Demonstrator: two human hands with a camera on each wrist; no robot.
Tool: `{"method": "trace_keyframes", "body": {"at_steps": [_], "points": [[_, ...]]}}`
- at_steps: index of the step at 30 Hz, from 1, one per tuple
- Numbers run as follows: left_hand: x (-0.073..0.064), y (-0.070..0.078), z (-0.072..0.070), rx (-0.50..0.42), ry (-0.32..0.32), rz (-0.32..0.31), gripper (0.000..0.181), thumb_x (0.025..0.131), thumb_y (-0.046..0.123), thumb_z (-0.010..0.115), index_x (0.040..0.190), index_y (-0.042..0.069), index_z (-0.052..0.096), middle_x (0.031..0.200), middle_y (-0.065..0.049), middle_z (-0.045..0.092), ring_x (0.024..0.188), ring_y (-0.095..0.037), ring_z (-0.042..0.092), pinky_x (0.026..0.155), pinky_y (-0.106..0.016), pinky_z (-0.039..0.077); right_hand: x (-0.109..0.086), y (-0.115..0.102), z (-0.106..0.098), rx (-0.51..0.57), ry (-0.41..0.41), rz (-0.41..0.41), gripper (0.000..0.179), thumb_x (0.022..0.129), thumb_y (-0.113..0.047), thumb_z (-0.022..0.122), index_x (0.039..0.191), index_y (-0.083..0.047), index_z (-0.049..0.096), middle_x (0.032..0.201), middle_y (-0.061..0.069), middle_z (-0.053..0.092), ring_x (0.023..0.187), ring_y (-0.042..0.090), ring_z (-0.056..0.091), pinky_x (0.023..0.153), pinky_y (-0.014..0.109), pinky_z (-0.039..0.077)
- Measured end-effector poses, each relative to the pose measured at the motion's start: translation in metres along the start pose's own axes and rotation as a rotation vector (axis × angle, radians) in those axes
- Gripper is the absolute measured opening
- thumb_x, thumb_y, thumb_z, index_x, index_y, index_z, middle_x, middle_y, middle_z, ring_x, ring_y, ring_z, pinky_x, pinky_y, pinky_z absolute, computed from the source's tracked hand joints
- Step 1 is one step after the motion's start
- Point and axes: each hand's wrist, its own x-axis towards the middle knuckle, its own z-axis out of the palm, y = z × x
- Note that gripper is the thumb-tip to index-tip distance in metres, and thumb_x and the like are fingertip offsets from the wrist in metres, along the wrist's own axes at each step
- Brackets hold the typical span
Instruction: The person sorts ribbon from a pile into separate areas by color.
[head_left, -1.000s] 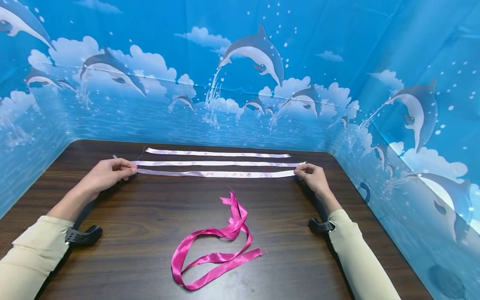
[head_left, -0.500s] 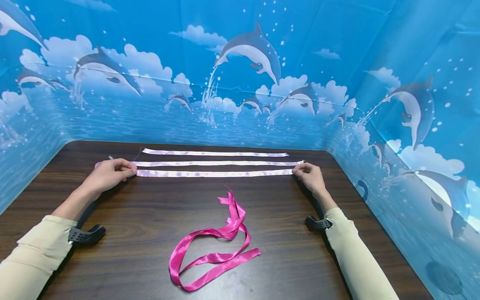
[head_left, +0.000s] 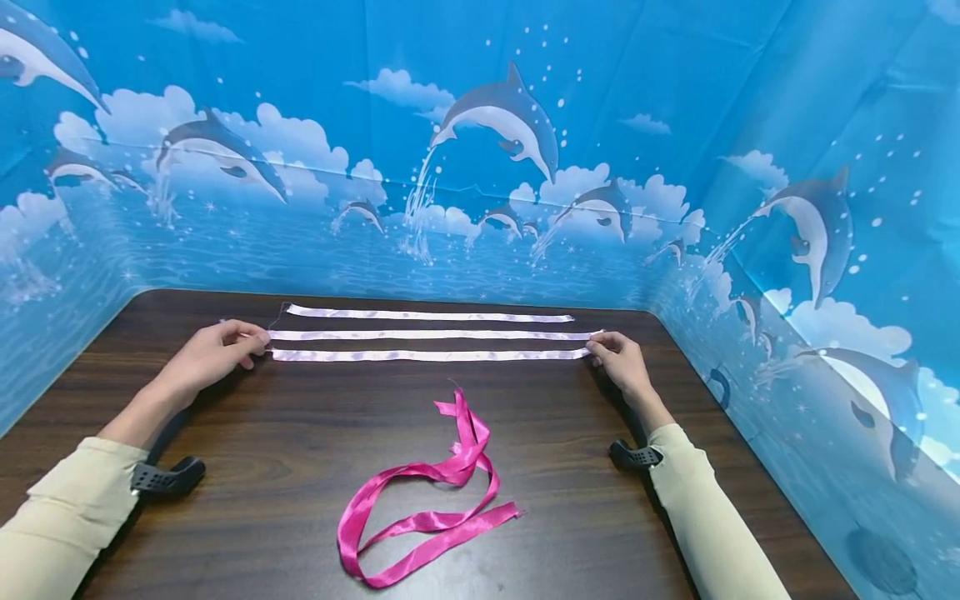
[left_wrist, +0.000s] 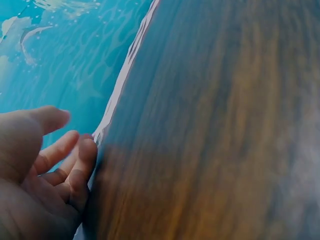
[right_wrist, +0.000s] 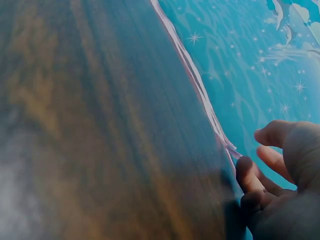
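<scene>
Three narrow pale lilac satin ribbons lie side by side across the far part of the table: a back ribbon, a middle ribbon and a front ribbon. My left hand rests by their left ends, overlapping the middle one. In the left wrist view its thumb stands apart from the fingers, whose tips are at the ribbon ends. At the right ends is my right hand, fingertips against the ribbon ends, its thumb also held away from the fingers.
A bright pink satin ribbon lies loosely looped on the dark wooden table, nearer me. A blue dolphin-print cloth stands around the table's far and side edges. Black straps circle both wrists.
The front ribbon's ends, held between the fingers earlier, now lie flat and free of the grip. Both hands stay near the ends, fingers loosened. The head view has shifted slightly.
</scene>
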Motion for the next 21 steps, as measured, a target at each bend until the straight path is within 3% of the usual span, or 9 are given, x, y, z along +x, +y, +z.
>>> {"method": "trace_keyframes", "body": {"at_steps": [6,9,14,17,21], "points": [[-0.007,0.004,-0.018,0.003,0.1,-0.005,0.072,0.105,0.057,0.043,0.14,-0.005,0.049,0.121,-0.027,0.062,0.09,-0.022,0.065,0.07,-0.036,0.049,-0.007,-0.01,-0.008,-0.025,0.086,-0.052,0.035,0.095,-0.016,0.073,0.123,0.004,0.063,0.104,0.015,0.062,0.081,0.025,0.062,0.064,0.023,0.051],[-0.012,0.013,-0.027,0.003,0.165,0.01,0.072,0.104,0.058,0.043,0.138,-0.005,0.051,0.119,-0.028,0.063,0.086,-0.018,0.064,0.064,-0.036,0.051,-0.011,-0.023,-0.011,-0.01,0.084,-0.123,0.035,0.095,-0.017,0.074,0.122,0.003,0.064,0.102,0.016,0.062,0.08,0.024,0.062,0.065,0.024,0.053],[-0.021,0.046,-0.027,0.025,0.165,0.07,0.067,0.105,0.056,0.044,0.137,-0.002,0.054,0.117,-0.026,0.064,0.094,-0.032,0.065,0.064,-0.04,0.052,-0.024,-0.064,-0.008,-0.032,-0.081,-0.239,0.033,0.096,-0.024,0.075,0.118,-0.001,0.067,0.099,0.014,0.064,0.08,0.033,0.063,0.065,0.033,0.055],[-0.028,0.07,-0.017,0.054,0.095,0.127,0.06,0.106,0.053,0.046,0.136,0.003,0.056,0.113,-0.021,0.066,0.098,-0.037,0.064,0.069,-0.042,0.051,-0.035,-0.091,-0.002,-0.125,-0.217,-0.342,0.028,0.098,-0.027,0.073,0.116,-0.006,0.07,0.101,0.009,0.068,0.082,0.033,0.063,0.064,0.033,0.053],[-0.039,0.099,0.0,0.09,-0.001,0.235,0.043,0.106,0.045,0.053,0.127,0.009,0.062,0.105,-0.011,0.067,0.09,-0.028,0.065,0.067,-0.04,0.051,-0.05,-0.115,0.01,-0.194,-0.377,-0.47,0.019,0.098,-0.025,0.073,0.113,-0.013,0.071,0.101,0.001,0.069,0.079,0.024,0.063,0.065,0.034,0.051]]}}
